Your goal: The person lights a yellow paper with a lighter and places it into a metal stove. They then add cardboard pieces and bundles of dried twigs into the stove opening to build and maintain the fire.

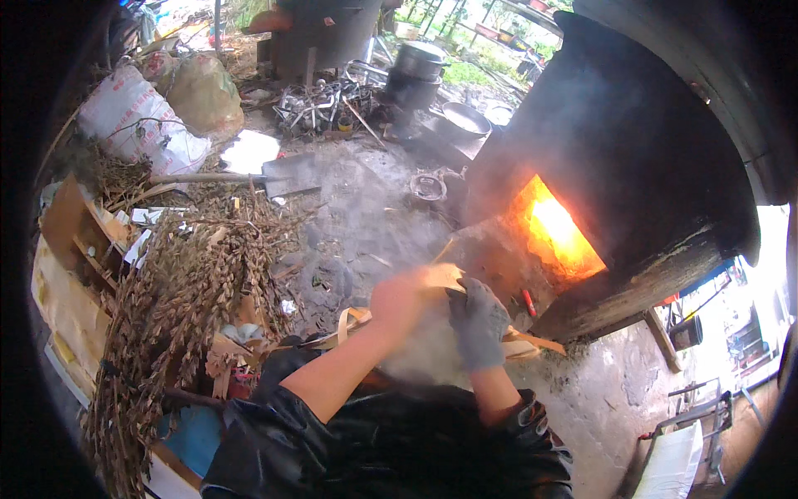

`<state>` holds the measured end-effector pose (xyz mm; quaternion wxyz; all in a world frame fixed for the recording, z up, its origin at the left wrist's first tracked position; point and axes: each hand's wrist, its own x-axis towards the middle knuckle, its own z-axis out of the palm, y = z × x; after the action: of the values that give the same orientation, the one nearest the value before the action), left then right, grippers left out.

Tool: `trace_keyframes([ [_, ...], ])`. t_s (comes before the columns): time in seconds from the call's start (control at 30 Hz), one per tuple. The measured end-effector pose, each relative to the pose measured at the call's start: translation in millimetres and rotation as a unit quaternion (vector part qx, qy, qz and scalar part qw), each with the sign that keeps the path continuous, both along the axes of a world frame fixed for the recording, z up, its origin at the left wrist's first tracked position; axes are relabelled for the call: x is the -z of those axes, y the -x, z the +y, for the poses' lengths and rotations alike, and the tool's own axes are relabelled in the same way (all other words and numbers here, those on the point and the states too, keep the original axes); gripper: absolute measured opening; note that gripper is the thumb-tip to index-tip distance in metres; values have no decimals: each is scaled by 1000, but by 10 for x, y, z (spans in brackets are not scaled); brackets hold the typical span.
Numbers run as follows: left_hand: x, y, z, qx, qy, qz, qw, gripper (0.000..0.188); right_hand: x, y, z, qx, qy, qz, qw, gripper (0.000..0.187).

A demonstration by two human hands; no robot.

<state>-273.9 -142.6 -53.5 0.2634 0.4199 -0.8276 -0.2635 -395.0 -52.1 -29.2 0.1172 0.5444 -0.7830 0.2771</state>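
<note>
Thin tan strips, like wood veneer or bark (445, 276), lie between my two hands in front of my lap. My right hand (480, 326), in a grey glove, is closed on the edge of a strip. My bare left hand (397, 301) is against the strip's left end, its fingers smeared by motion. More strips (525, 341) stick out behind the right glove, and a curled strip (351, 321) shows beside my left wrist. Ahead on the right, a fire (553, 229) burns in the square opening of a large black stove (615, 141).
Dry brush (179, 308) and scrap boards (71, 287) are heaped at the left. A shovel (291, 175) lies beyond them, near white sacks (141, 121). Metal pots (416, 71) stand at the back. A red cylindrical object (529, 303) lies below the fire opening. Smoke hangs over the floor.
</note>
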Motion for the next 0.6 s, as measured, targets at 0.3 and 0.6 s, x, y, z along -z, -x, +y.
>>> trace_keyframes([
  [0.3, 147, 204, 66, -57, -64, 231, 969, 31, 44, -345, -241, -45, 176, -501, 846, 33],
  [0.6, 17, -22, -187, 13, 89, 209, 974, 26, -343, -149, -23, -93, 91, -217, 968, 34],
])
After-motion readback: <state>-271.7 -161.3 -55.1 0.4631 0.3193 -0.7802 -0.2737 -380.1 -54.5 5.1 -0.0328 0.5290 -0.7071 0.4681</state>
